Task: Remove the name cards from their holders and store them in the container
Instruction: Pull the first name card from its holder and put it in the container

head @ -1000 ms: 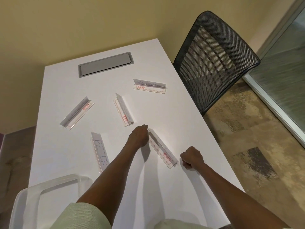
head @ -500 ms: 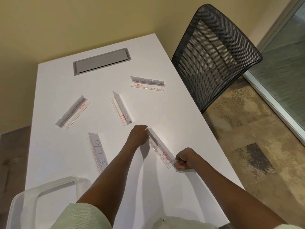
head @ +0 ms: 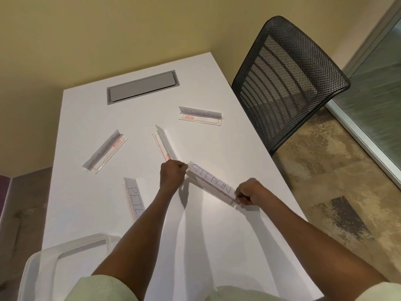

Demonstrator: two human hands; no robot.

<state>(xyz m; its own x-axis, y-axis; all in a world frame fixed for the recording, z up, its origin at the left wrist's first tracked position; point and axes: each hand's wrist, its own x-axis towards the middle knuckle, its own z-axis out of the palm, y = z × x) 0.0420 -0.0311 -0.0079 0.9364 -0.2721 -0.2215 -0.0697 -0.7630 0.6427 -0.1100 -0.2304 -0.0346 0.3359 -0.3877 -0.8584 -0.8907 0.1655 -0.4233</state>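
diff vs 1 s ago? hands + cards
The right hand, idle a second ago, now pinches the near end of the STEPHEN holder, tipped so its lettering shows. The left hand still grips the far end. The other four holders and the container stayed put.

The left arm (head: 138, 222) hides the PETER card's (head: 135, 197) end. The container (head: 41, 263) at the desk's (head: 86, 213) near-left corner is cropped. Writing on the far holder (head: 200, 115) is illegible.

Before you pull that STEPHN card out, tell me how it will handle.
The STEPHN card looks like thin paper, so probably light and floppy; it may crease. The left hand and right hand pinch opposite ends, which should keep it flat. Its clear holder seems stiffer, possibly slippery.
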